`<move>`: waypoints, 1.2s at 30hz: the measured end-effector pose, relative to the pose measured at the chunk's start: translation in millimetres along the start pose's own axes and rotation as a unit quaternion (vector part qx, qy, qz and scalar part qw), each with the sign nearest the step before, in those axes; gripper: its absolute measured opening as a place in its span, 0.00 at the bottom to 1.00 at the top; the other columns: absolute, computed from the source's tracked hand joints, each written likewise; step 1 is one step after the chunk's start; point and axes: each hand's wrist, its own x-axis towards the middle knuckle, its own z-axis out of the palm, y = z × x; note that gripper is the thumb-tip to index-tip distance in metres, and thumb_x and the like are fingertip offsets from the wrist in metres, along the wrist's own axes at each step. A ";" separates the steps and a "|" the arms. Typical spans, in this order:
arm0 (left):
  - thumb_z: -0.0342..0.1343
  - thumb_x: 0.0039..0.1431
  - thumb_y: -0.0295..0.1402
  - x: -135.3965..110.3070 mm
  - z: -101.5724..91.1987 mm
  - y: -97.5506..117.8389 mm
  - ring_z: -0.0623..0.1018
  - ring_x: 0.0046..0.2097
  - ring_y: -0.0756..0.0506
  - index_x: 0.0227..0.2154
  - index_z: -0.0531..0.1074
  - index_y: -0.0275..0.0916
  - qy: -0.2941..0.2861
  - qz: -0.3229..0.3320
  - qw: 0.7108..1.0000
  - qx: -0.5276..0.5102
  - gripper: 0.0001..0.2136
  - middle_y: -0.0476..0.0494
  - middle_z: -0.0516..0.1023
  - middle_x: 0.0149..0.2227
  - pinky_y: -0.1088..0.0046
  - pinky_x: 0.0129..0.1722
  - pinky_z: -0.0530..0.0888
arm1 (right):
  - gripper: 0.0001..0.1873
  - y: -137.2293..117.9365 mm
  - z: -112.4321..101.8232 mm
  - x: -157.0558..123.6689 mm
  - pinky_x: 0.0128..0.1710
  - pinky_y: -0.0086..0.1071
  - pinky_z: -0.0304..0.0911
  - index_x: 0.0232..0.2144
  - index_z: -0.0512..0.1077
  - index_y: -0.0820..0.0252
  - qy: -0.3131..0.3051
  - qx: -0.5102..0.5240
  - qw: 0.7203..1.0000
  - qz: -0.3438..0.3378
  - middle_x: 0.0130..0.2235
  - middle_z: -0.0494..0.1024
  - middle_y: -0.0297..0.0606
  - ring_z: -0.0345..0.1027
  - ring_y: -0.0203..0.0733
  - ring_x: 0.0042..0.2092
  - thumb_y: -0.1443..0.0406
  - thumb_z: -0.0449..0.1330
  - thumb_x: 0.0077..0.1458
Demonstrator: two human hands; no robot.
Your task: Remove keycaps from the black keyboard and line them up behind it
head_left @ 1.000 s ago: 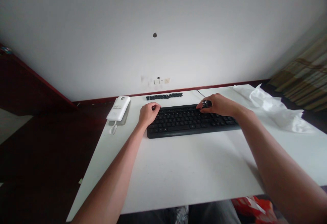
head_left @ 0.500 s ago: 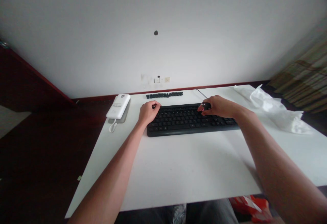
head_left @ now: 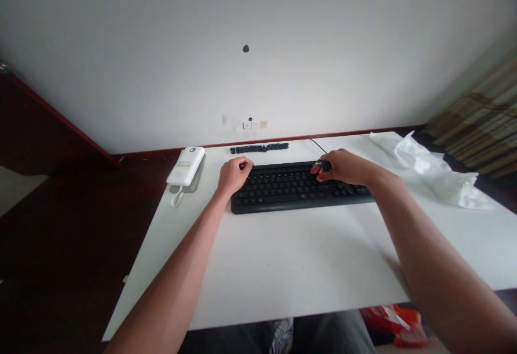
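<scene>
In the head view, the black keyboard [head_left: 278, 187] lies flat in front of you on the white tabletop [head_left: 291, 257], its long side running left to right. Your left hand [head_left: 233, 175] rests at its upper left corner, fingers curled in towards the thumb; whether that grip clasps the edge or merely steadies it, you cannot tell from here. Your right hand [head_left: 343, 164] is over the right part of the keys, its grip drawn nearly closed, thumb and fingers around a small dark glossy item [head_left: 324, 164] too small to identify. Behind the keyboard and apart from it stands a row of dark pieces [head_left: 258, 148] that look like loose keycaps. A white power bank [head_left: 186, 166] lies to the left, crumpled white wrapping [head_left: 440, 173] to the right.

The step in hand looks like close work on the keys, the left hand bracing while the right does the fine part. The next move probably calls for a steady left hand and a small, controlled motion of the right fingertips, without disturbing neighbouring keys.
</scene>
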 end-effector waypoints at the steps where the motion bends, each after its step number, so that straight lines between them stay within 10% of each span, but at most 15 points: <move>1: 0.54 0.65 0.35 0.2 0.2 -0.4 0.82 0.46 0.42 0.34 0.81 0.45 0.001 0.000 1.000 0.001 0.11 0.49 0.85 0.41 0.67 0.51 0.75 | 0.14 -0.6 -1.7 -1.3 0.42 0.37 0.69 0.39 0.84 0.45 0.002 0.003 1.000 -0.003 0.36 0.85 0.32 0.78 0.50 0.41 0.61 0.72 0.46; 8: 0.54 0.65 0.35 1.0 1.7 -3.3 0.82 0.46 0.42 0.34 0.82 0.45 0.003 0.001 1.000 0.001 0.10 0.49 0.86 0.41 0.68 0.51 0.75 | 0.18 -20.9 -22.2 -15.1 0.28 0.35 0.60 0.23 0.75 0.54 0.178 0.150 0.973 0.007 0.21 0.72 0.33 0.66 0.41 0.26 0.48 0.68 0.51; 12: 0.54 0.65 0.35 1.1 1.7 -3.8 0.82 0.46 0.42 0.33 0.81 0.46 0.004 0.004 1.000 0.006 0.10 0.50 0.86 0.41 0.68 0.51 0.74 | 0.31 -34.4 -19.0 -11.2 0.18 0.34 0.47 0.18 0.50 0.52 0.250 0.455 0.855 -0.007 0.16 0.49 0.27 0.42 0.34 0.18 0.43 0.59 0.58; 17: 0.54 0.65 0.36 1.3 1.7 -2.4 0.82 0.46 0.41 0.34 0.82 0.46 0.003 -0.005 1.000 0.018 0.11 0.49 0.86 0.41 0.68 0.51 0.75 | 0.32 -43.1 2.4 5.1 0.15 0.30 0.37 0.19 0.44 0.53 0.215 0.627 0.748 -0.012 0.16 0.40 0.23 0.33 0.31 0.18 0.50 0.63 0.54; 36: 0.55 0.65 0.36 0.7 2.4 -4.1 0.82 0.46 0.42 0.34 0.82 0.46 0.006 0.003 1.000 0.005 0.10 0.49 0.86 0.41 0.68 0.50 0.74 | 0.30 -39.5 41.1 21.3 0.17 0.28 0.35 0.15 0.50 0.55 0.144 0.657 0.739 -0.019 0.15 0.46 0.23 0.38 0.28 0.17 0.56 0.66 0.54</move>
